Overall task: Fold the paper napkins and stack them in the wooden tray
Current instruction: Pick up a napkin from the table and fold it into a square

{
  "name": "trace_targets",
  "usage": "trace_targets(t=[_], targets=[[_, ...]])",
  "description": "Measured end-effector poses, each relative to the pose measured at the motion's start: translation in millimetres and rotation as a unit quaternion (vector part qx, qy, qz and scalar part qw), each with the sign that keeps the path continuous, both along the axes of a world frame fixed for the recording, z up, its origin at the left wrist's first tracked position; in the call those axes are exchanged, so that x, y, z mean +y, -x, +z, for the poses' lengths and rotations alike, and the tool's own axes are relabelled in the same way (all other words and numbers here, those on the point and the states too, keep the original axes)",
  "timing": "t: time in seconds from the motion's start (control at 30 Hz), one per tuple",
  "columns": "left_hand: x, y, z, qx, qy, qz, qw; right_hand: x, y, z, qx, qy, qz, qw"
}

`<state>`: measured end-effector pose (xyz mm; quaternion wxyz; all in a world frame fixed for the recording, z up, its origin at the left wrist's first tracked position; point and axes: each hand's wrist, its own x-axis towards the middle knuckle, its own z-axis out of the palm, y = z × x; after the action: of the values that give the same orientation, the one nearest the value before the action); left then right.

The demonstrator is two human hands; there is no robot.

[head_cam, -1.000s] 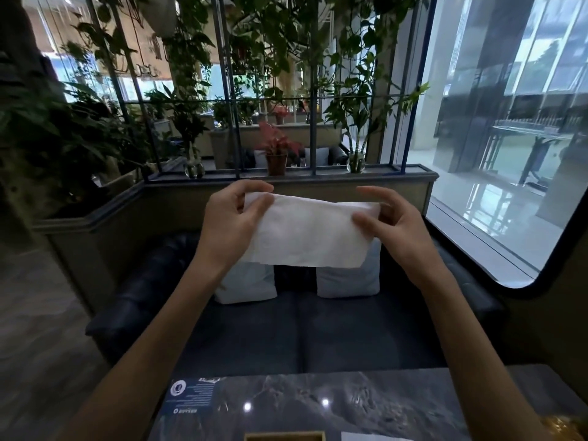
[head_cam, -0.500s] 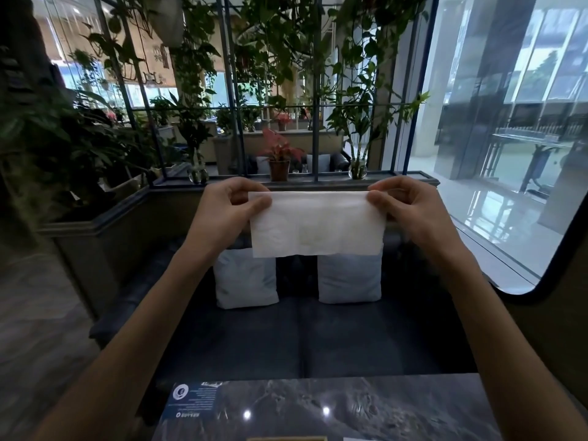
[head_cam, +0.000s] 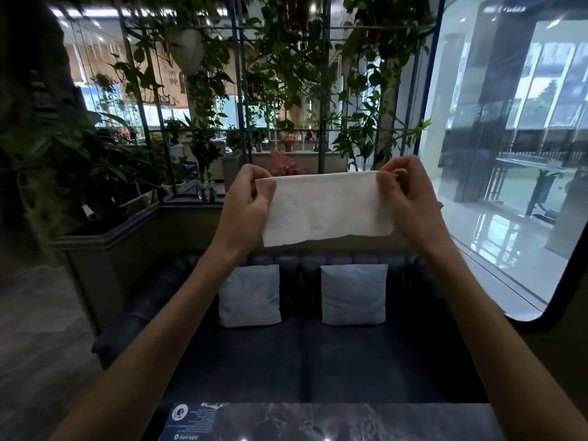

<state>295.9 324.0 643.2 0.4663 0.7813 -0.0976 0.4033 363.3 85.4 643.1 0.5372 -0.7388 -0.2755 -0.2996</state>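
A white paper napkin [head_cam: 324, 208], folded into a wide strip with the fold along its top, hangs in the air in front of me at arm's length. My left hand [head_cam: 246, 198] pinches its upper left corner between thumb and fingers. My right hand [head_cam: 405, 192] pinches the upper right corner the same way. The napkin is stretched flat between both hands, its lower edge loose and slightly uneven. The wooden tray is out of view.
A dark marble table [head_cam: 327, 421] with a blue sticker [head_cam: 191, 418] shows at the bottom edge. Beyond it stands a dark sofa [head_cam: 305, 354] with two pale cushions [head_cam: 249, 296]. Planters and a metal trellis rise behind; a large window fills the right.
Both hands have lifted the napkin higher and straightened it into a level, taut strip. The view has tilted up, so the tray's edge at the bottom has dropped out of sight.
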Motion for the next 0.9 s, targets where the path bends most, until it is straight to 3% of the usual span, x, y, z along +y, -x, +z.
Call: trace_targets(t=[0.13, 0.27, 0.4, 0.47, 0.57, 0.67, 0.77, 0.83, 0.9], targets=[[-9.3, -1.2, -4.3, -0.108, -0.013, 0.053, 0.993, 17.7, 5.4, -6.2, -0.094, -0.044, -0.059, 0.993], [-6.3, -1.6, -5.4, -0.123, -0.049, 0.083, 0.988, 20.7, 3.8, -17.5, -0.132, -0.041, -0.099, 0.985], [3.9, 1.4, -7.1, -0.051, -0.068, 0.121, 0.989, 21.0, 2.0, -16.1, -0.116, -0.021, -0.079, 0.990], [6.9, 4.6, -8.5, -0.015, -0.099, 0.122, 0.988, 17.3, 1.1, -3.5, -0.108, 0.050, -0.030, 0.992], [-7.6, 12.1, -2.2, 0.103, -0.148, -0.018, 0.983, 18.0, 6.8, 24.2, -0.120, 0.215, 0.055, 0.968], [-26.1, 18.2, 3.0, 0.240, -0.054, -0.213, 0.946, 26.8, 14.6, 44.0, -0.101, 0.292, 0.109, 0.945], [-33.2, 14.9, -5.2, 0.238, 0.020, -0.254, 0.937, 27.7, 16.6, 49.7, -0.098, 0.313, 0.124, 0.936], [-35.9, 13.8, -9.9, 0.212, 0.068, -0.236, 0.946, 22.8, 20.8, 46.5, -0.088, 0.260, 0.112, 0.955], [-35.8, 11.6, -11.7, 0.189, 0.123, -0.216, 0.950, 17.4, 26.5, 35.7, -0.013, 0.126, 0.110, 0.986]])
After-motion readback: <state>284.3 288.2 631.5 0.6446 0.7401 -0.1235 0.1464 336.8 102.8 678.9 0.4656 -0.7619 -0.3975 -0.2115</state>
